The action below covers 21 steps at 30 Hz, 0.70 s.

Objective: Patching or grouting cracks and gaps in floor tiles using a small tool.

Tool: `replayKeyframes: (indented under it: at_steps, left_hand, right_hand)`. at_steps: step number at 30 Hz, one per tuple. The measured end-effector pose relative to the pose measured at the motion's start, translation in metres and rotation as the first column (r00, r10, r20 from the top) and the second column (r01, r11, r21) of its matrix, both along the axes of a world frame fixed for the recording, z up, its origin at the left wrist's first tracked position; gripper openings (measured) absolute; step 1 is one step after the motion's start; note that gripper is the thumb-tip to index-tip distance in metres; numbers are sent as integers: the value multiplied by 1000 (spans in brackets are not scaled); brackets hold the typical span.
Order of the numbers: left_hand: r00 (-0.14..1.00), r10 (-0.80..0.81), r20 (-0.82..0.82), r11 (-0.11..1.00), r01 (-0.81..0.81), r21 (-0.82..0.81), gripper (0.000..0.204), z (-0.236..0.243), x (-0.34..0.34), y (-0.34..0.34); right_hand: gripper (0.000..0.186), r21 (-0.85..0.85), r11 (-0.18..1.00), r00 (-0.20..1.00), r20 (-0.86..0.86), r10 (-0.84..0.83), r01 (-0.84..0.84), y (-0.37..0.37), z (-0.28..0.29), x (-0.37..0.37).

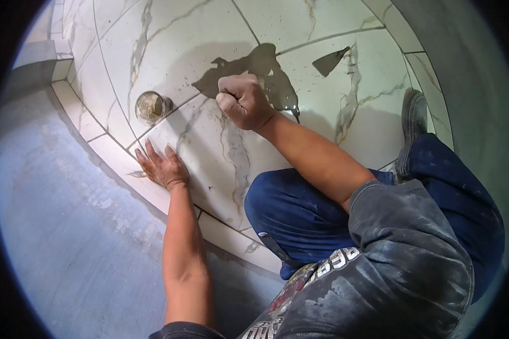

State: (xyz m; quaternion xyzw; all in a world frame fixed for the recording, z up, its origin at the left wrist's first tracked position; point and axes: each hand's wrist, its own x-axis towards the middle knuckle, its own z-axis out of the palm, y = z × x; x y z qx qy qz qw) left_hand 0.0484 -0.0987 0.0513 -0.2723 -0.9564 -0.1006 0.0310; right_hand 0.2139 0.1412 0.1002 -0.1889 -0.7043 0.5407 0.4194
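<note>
My left hand (pixel 163 166) rests palm down with fingers spread at the edge of the marbled floor tiles (pixel 203 164), by the row of skirting tiles. My right hand (pixel 244 101) is curled into a fist over a wet grey puddle of what looks like grout (pixel 260 65). Whatever the fist may hold is hidden beneath it. Beyond my left hand stands a small round container (pixel 150 107) with pale stuff inside. To the right of the puddle lies a dark, flat wedge-shaped piece (pixel 330 61), apart from both hands.
A blue-grey wall (pixel 68 209) rises along the left behind the skirting tiles (pixel 127 169). Another grey wall (pixel 475 101) curves up at the right, with tiles along its foot. My bent legs in blue trousers (pixel 288 209) and a dark shoe (pixel 414 116) take up the lower right.
</note>
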Motion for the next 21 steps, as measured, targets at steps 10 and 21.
replayKeyframes:
  at_steps: [10, 21]
  left_hand:
    - [999, -40, -31, 999, 40, -2, 64, -3, -6, -2]
    - [1000, -10, -11, 1000, 11, 18, 64, 0, -1, 1]
  right_hand:
    - [28, -24, 994, 991, 89, -101, 104, 8, -24, 2]
    - [26, -154, 983, 992, 93, -91, 104, 2, -18, 12]
